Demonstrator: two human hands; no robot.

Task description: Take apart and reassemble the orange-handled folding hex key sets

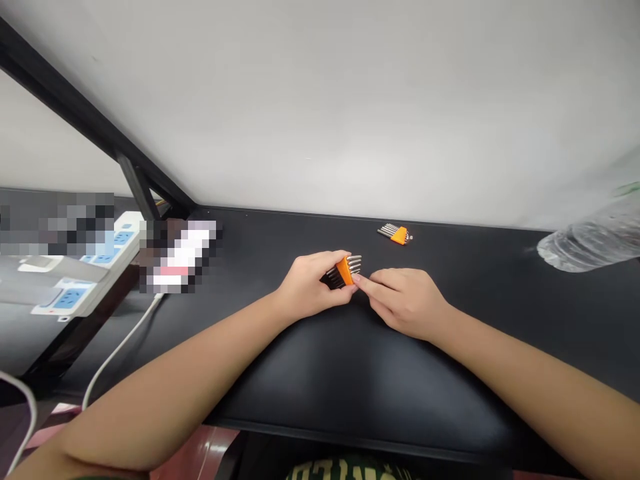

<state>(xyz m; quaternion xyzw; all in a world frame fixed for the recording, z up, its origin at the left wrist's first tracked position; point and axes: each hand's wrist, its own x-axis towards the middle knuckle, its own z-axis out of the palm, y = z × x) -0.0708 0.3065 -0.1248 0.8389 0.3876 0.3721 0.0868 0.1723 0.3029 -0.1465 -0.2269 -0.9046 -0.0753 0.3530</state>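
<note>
My left hand (314, 283) grips a hex key set (345, 271) in an orange holder, between thumb and fingers, just above the black table. Several metal keys stick out of both sides of the holder. My right hand (407, 299) is closed, with its index fingertip against the lower keys at the holder's right side. Its thumb is mostly hidden, so the exact grip there is hard to see. Behind my hands, a second hex key set (399, 234) in an orange holder lies on the table near the wall.
At the right, a clear plastic bottle (590, 243) stands on the black table (320, 380). A blurred-out phone-like item (183, 257) with a white cable (117, 347) lies at the left. Beyond the black frame sits a white power strip (93, 270). A wall rises along the back.
</note>
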